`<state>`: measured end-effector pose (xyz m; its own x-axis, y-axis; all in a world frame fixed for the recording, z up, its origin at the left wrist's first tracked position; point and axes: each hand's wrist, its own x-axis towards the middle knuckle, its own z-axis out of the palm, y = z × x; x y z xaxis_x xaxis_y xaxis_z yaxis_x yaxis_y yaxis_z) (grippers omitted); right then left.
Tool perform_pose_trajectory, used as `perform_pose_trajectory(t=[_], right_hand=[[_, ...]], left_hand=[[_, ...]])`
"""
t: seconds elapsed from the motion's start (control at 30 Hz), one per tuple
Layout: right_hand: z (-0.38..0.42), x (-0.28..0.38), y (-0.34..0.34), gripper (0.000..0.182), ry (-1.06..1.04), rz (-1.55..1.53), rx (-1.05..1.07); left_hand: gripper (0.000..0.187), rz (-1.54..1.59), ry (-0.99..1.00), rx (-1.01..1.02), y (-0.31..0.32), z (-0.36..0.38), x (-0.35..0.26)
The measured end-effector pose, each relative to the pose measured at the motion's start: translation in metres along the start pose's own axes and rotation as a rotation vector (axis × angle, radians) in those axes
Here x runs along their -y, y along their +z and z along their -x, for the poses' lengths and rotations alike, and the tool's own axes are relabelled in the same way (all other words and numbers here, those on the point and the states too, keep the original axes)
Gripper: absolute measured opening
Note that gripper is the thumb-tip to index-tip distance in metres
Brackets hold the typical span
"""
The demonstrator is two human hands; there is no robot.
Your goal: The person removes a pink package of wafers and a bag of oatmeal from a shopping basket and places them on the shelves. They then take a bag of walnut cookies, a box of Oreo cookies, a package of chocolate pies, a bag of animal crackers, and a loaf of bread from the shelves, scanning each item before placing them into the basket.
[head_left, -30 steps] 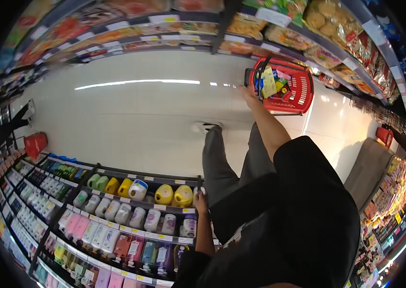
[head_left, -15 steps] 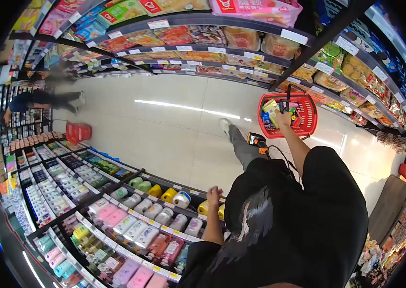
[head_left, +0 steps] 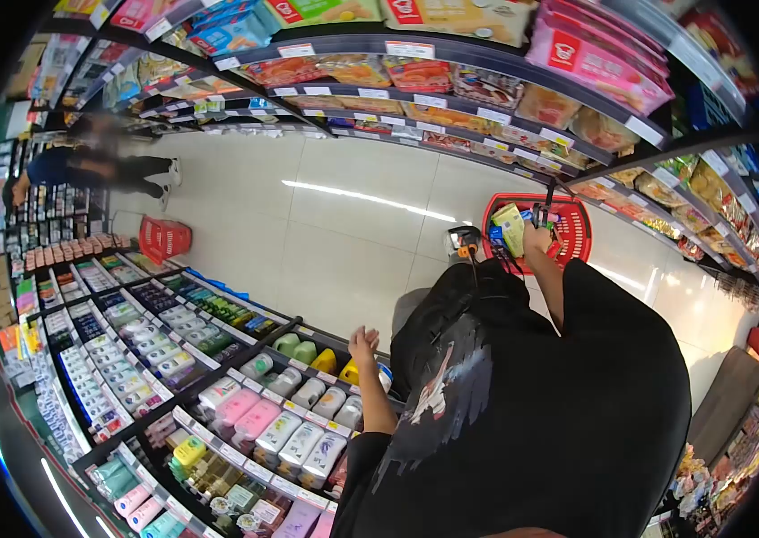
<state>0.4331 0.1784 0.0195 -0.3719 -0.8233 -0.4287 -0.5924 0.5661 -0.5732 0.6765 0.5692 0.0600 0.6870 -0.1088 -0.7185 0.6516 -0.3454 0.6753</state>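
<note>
My right hand [head_left: 536, 238] is closed around the dark handle of a red shopping basket [head_left: 582, 224]. Inside the basket lie a yellow-green packet [head_left: 510, 229] and several small colourful goods, partly covered by my hand and arm. My left hand [head_left: 364, 344] hangs beside the shelf with nothing in it, its fingers loosely apart. Nearest to it stand yellow bottles [head_left: 324, 361] and green bottles [head_left: 305, 351] on the shelf. A black and orange handheld device [head_left: 465, 240] hangs in front of my body, left of the basket.
Shelves of packaged snacks [head_left: 415, 73] line the far side of the aisle. Rows of toiletry bottles [head_left: 258, 418] fill the near shelf. Ahead along the tiled floor [head_left: 353, 224], another red basket [head_left: 164, 238] stands near a person in dark clothes [head_left: 83, 170].
I have moved forward along the aisle, so shelves, the far basket and the person have shifted in view. My left arm has swung forward, and my right hand still carries the basket.
</note>
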Motion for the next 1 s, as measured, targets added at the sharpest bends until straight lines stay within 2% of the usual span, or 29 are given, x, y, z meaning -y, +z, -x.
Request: perform_pose_trajectory(t=[0.03,0.13,0.23,0.33,0.37,0.43,0.5,0.53,0.57,0.6,0.63,0.7,0.87,1.0], right_hand=[[-0.003,0.005,0.011,0.041,-0.004,0.004,-0.004],[-0.007,0.019,0.034,0.048,0.132,0.078,0.000],[0.005,0.027,0.052,0.050,0.152,0.052,-0.042],[0.017,0.033,0.063,0.050,0.176,0.100,-0.072],[0.019,0.038,0.068,0.050,0.197,0.120,-0.116],[0.029,0.046,0.075,0.055,0.196,0.117,-0.038],[0.046,0.048,0.078,0.055,0.185,0.159,-0.019],[0.035,0.031,0.088,0.058,0.242,0.244,-0.026],[0.028,0.013,0.106,0.061,0.304,0.324,-0.028],[0.027,-0.004,0.131,0.043,0.302,0.236,-0.245],[0.070,0.036,0.108,0.058,0.264,0.248,-0.201],[0.034,0.002,0.122,0.050,0.177,0.044,-0.041],[0.088,0.019,0.146,0.044,0.180,0.101,-0.059],[0.103,0.031,0.174,0.039,0.168,0.092,-0.043]], left_hand=[[0.026,0.064,-0.064,-0.008,-0.015,-0.008,0.009],[0.026,-0.081,-0.109,-0.039,-0.054,-0.018,0.056],[0.026,-0.387,-0.051,0.076,-0.083,-0.031,0.079],[0.026,-0.601,0.038,0.187,-0.104,-0.076,0.070],[0.026,-0.620,0.075,0.201,-0.111,-0.098,0.060],[0.026,-0.639,0.151,0.225,-0.127,-0.148,0.032],[0.026,-0.510,0.172,0.210,-0.146,-0.199,-0.001],[0.026,-0.417,0.167,0.190,-0.153,-0.219,-0.026],[0.026,-0.304,0.105,0.161,-0.160,-0.239,-0.051],[0.028,-0.158,-0.013,0.113,-0.154,-0.236,-0.099],[0.031,-0.007,-0.122,0.049,-0.147,-0.232,-0.148],[0.029,-0.007,-0.027,0.059,-0.163,-0.264,-0.192],[0.030,-0.234,0.003,0.084,-0.182,-0.319,-0.264],[0.027,-0.232,0.032,0.132,-0.160,-0.339,-0.286]])
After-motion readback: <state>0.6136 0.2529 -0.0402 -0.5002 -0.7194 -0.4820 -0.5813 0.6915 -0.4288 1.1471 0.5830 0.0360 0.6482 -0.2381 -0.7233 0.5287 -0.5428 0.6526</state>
